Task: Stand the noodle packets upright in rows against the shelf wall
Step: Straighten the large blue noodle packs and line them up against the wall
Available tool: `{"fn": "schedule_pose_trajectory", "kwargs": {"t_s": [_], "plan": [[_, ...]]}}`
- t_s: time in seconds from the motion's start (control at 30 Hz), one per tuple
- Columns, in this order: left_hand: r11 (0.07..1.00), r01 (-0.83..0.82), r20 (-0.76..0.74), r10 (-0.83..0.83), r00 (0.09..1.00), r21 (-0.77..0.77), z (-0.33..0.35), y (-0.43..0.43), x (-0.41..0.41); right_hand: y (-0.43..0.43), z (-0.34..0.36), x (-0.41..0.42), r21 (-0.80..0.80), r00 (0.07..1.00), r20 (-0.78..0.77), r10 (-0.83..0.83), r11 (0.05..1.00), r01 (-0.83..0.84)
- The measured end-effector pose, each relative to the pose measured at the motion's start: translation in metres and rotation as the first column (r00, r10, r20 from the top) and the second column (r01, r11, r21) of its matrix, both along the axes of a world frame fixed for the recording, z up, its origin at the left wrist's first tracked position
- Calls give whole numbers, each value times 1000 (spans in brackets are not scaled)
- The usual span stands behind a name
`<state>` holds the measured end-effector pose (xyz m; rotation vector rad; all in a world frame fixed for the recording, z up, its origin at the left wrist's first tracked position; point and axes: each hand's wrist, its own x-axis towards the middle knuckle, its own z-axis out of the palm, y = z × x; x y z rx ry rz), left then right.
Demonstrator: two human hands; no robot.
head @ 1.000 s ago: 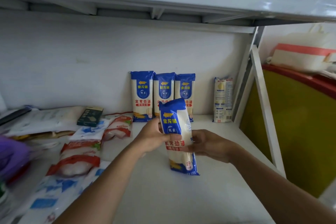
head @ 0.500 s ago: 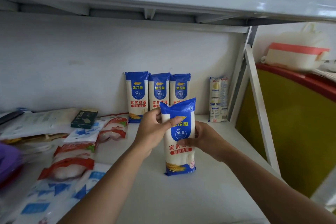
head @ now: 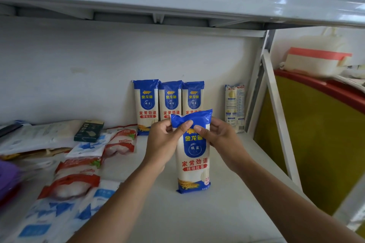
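3 blue noodle packets (head: 170, 102) stand against the shelf wall (head: 98, 77). Both hands — left hand (head: 165, 145), right hand (head: 221, 144) — pinch the top of a 4th packet (head: 192, 152), upright on the shelf (head: 197, 219), well forward of the row. Released here (narrow base, floppy top), it would likely topple — nothing backs it.

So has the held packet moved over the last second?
Yes. The held packet went from tilted to upright, its base on the shelf, in front of the three packets at the wall.
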<state>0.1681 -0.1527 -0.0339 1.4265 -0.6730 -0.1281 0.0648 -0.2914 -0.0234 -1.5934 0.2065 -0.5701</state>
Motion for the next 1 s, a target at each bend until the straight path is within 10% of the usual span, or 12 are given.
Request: {"fn": "schedule_pose_trajectory", "kwargs": {"t_s": [0.47,1.0], "plan": [[987,-129,94,139,986,-99,1,-4,2,19,6,5,86,980,100,-170,983,162],[982,155,-135,-169,976,-109,12,7,1,10,10,9,335,955,71,-287,909,248]]}}
